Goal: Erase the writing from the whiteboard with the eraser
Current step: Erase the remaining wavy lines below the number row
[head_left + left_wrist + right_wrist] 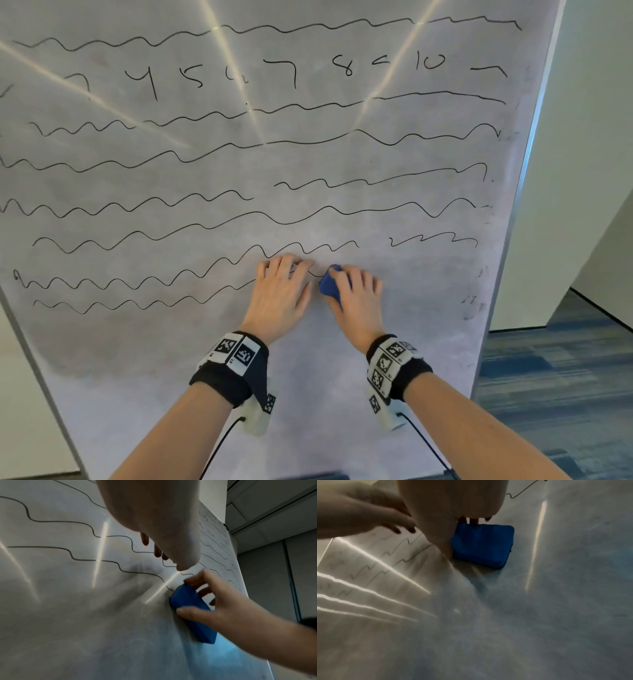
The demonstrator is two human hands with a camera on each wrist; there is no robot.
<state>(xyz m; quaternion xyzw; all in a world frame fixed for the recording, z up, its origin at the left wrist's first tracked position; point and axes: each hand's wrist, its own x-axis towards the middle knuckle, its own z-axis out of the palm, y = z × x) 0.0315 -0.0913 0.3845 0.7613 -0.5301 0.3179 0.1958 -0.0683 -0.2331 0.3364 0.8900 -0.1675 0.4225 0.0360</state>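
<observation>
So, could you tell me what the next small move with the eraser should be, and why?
Probably slide the blue eraser left along the lowest wavy lines. The right hand grips it against the whiteboard, where the area to its right looks wiped while ink remains leftward. The left hand, spread on the board across those lines, would likely need to lift first.

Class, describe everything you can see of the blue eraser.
The eraser is a plain blue rectangular block with rounded corners, soft-looking. Its flat face lies against the whiteboard, low down, at the end of a wavy black line. The right hand grips it, thumb on one edge, fingers on the other. The left hand lies beside it.
</observation>
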